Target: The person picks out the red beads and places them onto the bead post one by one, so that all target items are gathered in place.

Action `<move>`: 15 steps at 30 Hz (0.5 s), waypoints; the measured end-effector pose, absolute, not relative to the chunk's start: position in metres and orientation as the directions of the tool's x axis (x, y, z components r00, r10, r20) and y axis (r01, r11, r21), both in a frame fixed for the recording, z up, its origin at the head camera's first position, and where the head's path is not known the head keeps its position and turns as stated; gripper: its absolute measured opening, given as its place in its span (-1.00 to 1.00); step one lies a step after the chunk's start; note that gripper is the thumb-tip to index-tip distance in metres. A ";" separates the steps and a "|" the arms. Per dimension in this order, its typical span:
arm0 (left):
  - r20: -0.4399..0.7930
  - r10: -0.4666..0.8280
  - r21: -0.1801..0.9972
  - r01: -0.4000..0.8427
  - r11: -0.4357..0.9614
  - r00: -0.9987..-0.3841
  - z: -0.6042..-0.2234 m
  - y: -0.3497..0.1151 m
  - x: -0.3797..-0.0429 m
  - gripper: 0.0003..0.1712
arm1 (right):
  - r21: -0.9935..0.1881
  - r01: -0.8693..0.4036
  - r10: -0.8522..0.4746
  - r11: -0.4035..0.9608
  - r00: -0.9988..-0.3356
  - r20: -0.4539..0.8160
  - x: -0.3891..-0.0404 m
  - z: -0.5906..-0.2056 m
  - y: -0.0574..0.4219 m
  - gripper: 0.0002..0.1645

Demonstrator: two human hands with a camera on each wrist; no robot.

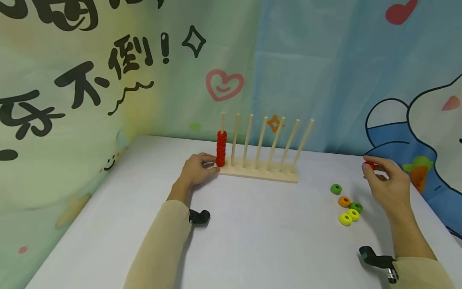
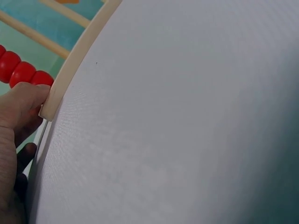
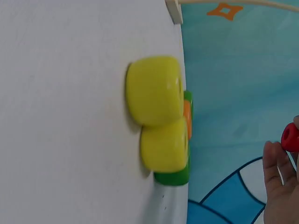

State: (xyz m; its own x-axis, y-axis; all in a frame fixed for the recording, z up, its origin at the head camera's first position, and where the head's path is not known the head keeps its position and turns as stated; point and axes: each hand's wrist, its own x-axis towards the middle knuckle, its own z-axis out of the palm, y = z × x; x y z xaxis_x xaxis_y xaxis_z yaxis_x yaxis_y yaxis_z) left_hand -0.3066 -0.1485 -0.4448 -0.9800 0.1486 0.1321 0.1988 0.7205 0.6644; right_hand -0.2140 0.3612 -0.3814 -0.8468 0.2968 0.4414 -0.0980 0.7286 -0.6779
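A wooden peg rack (image 1: pixel 252 171) with several upright pegs stands toward the back of the white table. Red beads (image 1: pixel 221 148) are stacked on its leftmost peg, whose bare tip shows above them. My left hand (image 1: pixel 197 170) grips the left end of the base, the thumb in front by the lowest bead; the left wrist view shows this end of the base (image 2: pixel 55 95) up close. Over at the right, my right hand (image 1: pixel 390 182) pinches a single red bead (image 3: pixel 290 137) between thumb and fingers, raised above the tabletop.
Loose beads lie on the table left of my right hand: two yellow (image 1: pixel 345 218), two green (image 1: pixel 336 189) and one orange (image 1: pixel 344 201). A printed cloth backdrop (image 1: pixel 306 60) hangs right behind the table. Black wrist camera mounts (image 1: pixel 199 217) stick out from both sleeves.
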 end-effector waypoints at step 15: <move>0.124 0.149 0.663 0.194 0.723 -0.981 -0.442 -0.151 -0.305 -0.49 | -0.680 -0.335 0.166 0.652 -0.812 0.560 -0.221 -0.361 0.318 -0.49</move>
State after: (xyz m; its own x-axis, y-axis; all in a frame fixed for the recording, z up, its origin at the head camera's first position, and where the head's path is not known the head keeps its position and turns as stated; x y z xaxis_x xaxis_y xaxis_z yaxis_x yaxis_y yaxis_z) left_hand -0.3050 -0.1509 -0.4417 -0.9809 0.1493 0.1243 0.1941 0.7226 0.6635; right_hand -0.2207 0.3175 -0.3613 -0.8119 0.1664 0.5595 -0.3351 0.6520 -0.6802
